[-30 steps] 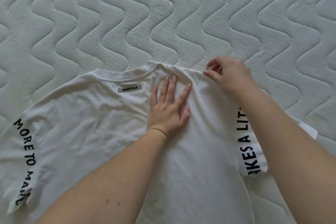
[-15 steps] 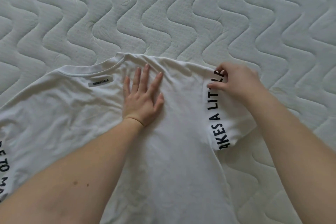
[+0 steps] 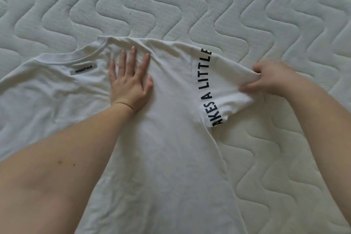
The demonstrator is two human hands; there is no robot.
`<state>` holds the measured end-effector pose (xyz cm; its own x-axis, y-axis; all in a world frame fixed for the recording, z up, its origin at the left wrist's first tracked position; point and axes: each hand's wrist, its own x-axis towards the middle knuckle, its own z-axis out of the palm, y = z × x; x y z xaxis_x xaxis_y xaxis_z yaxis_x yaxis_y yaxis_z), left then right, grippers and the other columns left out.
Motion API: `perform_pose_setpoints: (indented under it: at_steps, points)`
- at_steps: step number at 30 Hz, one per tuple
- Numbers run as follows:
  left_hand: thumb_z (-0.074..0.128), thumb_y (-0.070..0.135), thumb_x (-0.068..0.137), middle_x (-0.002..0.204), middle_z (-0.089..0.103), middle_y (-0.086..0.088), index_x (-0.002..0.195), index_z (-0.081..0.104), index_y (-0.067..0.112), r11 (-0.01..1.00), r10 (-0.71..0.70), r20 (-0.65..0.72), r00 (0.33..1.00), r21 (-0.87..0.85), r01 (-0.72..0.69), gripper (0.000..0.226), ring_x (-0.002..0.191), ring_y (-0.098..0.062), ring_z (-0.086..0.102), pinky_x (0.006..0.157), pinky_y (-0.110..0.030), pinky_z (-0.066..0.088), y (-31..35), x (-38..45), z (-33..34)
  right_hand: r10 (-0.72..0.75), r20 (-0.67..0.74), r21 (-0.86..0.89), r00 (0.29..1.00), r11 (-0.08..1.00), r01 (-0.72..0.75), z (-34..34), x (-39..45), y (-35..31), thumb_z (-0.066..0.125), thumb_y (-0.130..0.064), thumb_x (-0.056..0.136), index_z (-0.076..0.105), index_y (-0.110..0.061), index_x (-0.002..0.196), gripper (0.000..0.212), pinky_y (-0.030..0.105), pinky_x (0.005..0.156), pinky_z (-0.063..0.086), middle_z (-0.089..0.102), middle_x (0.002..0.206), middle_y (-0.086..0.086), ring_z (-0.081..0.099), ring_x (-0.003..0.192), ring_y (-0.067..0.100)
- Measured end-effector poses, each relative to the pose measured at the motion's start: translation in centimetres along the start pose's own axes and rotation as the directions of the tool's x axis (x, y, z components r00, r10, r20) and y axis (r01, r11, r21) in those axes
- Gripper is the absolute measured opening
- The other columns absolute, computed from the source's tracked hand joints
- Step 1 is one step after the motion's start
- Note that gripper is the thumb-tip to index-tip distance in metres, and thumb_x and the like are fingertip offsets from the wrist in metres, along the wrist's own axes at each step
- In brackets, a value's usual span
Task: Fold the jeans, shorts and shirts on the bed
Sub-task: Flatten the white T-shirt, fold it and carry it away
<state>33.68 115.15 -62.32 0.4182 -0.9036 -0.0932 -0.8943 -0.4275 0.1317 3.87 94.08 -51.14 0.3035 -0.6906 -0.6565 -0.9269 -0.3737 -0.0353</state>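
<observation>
Head view: one white shirt [image 3: 171, 138], left hand [image 3: 131, 83] pressing flat, right hand [image 3: 273, 78] pinching one sleeve [image 3: 228, 89].

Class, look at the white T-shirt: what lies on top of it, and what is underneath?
On the white T-shirt the left hand presses flat; the right hand pinches its sleeve. Underneath shows the quilted mattress; whatever the cloth covers cannot be seen.
</observation>
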Motion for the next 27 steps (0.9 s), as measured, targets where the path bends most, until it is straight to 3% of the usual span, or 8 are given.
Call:
perform_pose_setpoints:
  at_steps: [2, 6, 10, 12, 17, 21, 24, 27]
  points:
    - [0.026, 0.051, 0.092, 0.164, 0.007, -0.003, 0.153, 0.011, 0.042, 1.0, -0.003, -0.01, 1.0, -0.004, 0.003, 0.063, 0.151, -0.026, 0.005, 0.12, -0.053, 0.002, 0.0, -0.1, 0.0, 0.0, -0.111, 0.258, 0.994, 0.966, 0.029, -0.5, -0.8, 0.7, 0.076, -0.042, 0.077, 0.061, -0.013, 0.074, 0.034, 0.032, 0.058, 0.04, 0.063, 0.076, 0.009, 0.06, 0.074, 0.025]
    - [0.026, 0.049, 0.092, 0.164, 0.01, -0.003, 0.153, 0.011, 0.042, 1.0, -0.003, -0.018, 1.0, -0.022, 0.003, 0.063, 0.151, -0.026, 0.005, 0.12, -0.053, 0.003, 0.1, 0.0, 0.0, 0.22, -0.288, 0.814, 0.932, 0.568, 0.118, 0.1, -1.5, 1.7, 0.075, -0.036, 0.082, 0.061, -0.017, 0.088, 0.025, 0.028, 0.057, 0.056, 0.063, 0.082, 0.008, 0.063, 0.058, 0.009]
    - [0.026, 0.048, 0.092, 0.164, 0.01, -0.002, 0.152, 0.012, 0.043, 0.999, -0.015, -0.014, 1.0, -0.036, 0.015, 0.062, 0.151, -0.025, 0.005, 0.12, -0.052, 0.001, 0.0, -0.2, -0.1, 0.29, -0.189, 0.838, 0.938, 0.545, 0.0, 4.9, -2.1, 2.4, 0.059, -0.05, 0.091, 0.062, -0.021, 0.114, 0.037, 0.039, 0.083, 0.051, 0.067, 0.104, 0.005, 0.065, 0.088, 0.018]
    - [0.026, 0.048, 0.092, 0.164, 0.01, -0.002, 0.152, 0.012, 0.043, 0.999, -0.023, -0.011, 1.0, -0.036, 0.022, 0.062, 0.151, -0.025, 0.005, 0.12, -0.051, 0.001, 0.1, -0.2, 0.0, 0.293, -0.125, 0.851, 0.948, 0.523, -0.05, 7.2, -2.9, 2.7, 0.057, -0.045, 0.094, 0.062, -0.015, 0.121, 0.041, 0.032, 0.075, 0.05, 0.067, 0.097, 0.002, 0.061, 0.078, 0.014]
    - [0.023, 0.05, 0.092, 0.164, 0.007, -0.001, 0.152, 0.009, 0.045, 0.999, -0.043, 0.024, 0.999, -0.005, 0.043, 0.061, 0.151, -0.022, 0.004, 0.119, -0.05, -0.001, 0.1, 0.1, -0.2, 0.217, -0.039, 0.866, 0.975, 0.495, -0.075, 9.4, -4.4, 1.7, 0.06, -0.056, 0.088, 0.068, -0.008, 0.092, 0.048, 0.034, 0.073, 0.046, 0.067, 0.086, 0.001, 0.061, 0.077, 0.018]
    - [0.016, 0.055, 0.09, 0.164, -0.003, 0.004, 0.15, -0.001, 0.05, 0.998, -0.056, 0.117, 0.992, 0.016, 0.054, 0.063, 0.15, -0.017, -0.006, 0.117, -0.046, -0.01, 0.0, 0.6, -0.6, 0.114, -0.024, 0.923, 0.993, 0.383, -0.022, 9.7, -5.1, -0.1, 0.079, -0.029, 0.081, 0.064, -0.015, 0.108, 0.034, 0.033, 0.089, 0.052, 0.068, 0.112, 0.003, 0.065, 0.101, 0.017]
    - [0.015, 0.058, 0.088, 0.163, -0.015, 0.007, 0.148, -0.007, 0.053, 0.998, -0.066, 0.293, 0.954, -0.002, 0.069, 0.065, 0.148, -0.014, -0.017, 0.116, -0.045, -0.016, -0.3, 1.5, -1.4, 0.164, -0.054, 0.949, 0.985, 0.316, -0.001, 9.4, -5.1, -0.5, 0.081, -0.021, 0.077, 0.066, -0.021, 0.093, 0.022, 0.028, 0.076, 0.053, 0.071, 0.101, -0.001, 0.067, 0.093, 0.015]
    - [0.028, 0.053, 0.093, 0.164, -0.009, 0.001, 0.152, 0.003, 0.045, 0.995, -0.098, 0.398, 0.912, 0.038, 0.09, 0.064, 0.15, -0.022, -0.009, 0.118, -0.049, -0.008, 0.3, 2.4, -3.6, 0.176, -0.139, 0.94, 0.975, 0.334, 0.074, 9.4, -5.5, -0.7, 0.077, -0.023, 0.079, 0.067, -0.017, 0.106, 0.029, 0.042, 0.09, 0.054, 0.072, 0.103, 0.0, 0.067, 0.098, 0.02]
